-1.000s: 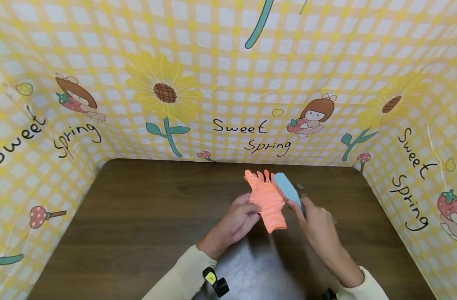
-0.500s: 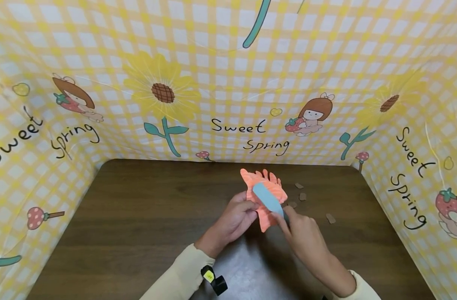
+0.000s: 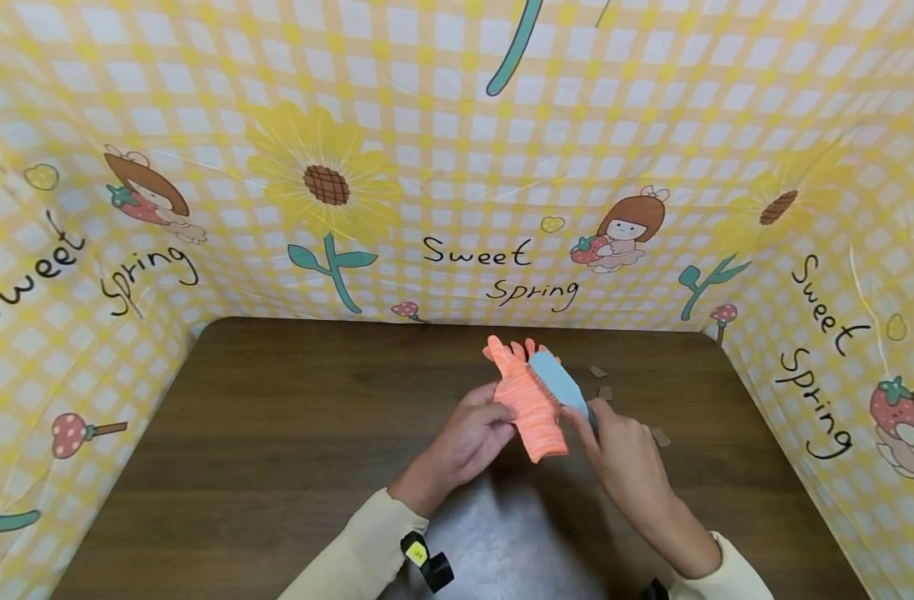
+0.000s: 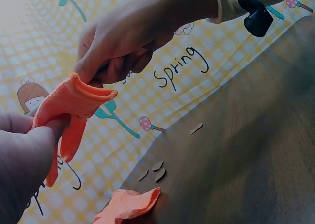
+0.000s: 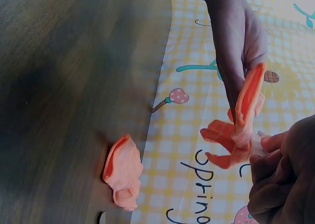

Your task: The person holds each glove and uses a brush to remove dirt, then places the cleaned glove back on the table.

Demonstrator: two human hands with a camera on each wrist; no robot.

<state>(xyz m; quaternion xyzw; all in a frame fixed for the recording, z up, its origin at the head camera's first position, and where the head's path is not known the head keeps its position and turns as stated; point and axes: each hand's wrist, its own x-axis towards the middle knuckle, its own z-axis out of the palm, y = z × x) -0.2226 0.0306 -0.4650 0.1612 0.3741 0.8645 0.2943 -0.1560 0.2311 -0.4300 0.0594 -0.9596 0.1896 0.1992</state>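
Note:
My left hand (image 3: 467, 437) pinches an orange knit glove (image 3: 527, 412) by its side, thumb on top, in the head view. The glove is raised above the table, with its fingers pointing away and its cuff towards me. A light blue brush (image 3: 557, 382) lies tilted against the right part of the glove, bristle side facing it. My right hand (image 3: 636, 467) grips the brush handle. In the right wrist view the right hand (image 5: 285, 175) hides most of the brush. A second orange glove (image 5: 124, 172) lies on the table; the held glove blocks it in the head view.
Several small brown chips (image 3: 660, 437) lie on the dark wooden table (image 3: 314, 433), right of the glove. A yellow checked cloth (image 3: 457, 167) with printed flowers walls in the table at the back and both sides.
The brush swept left across the glove, bending it, then went back towards its right edge. The glove has flattened out again. My left hand has kept its hold and barely moved.

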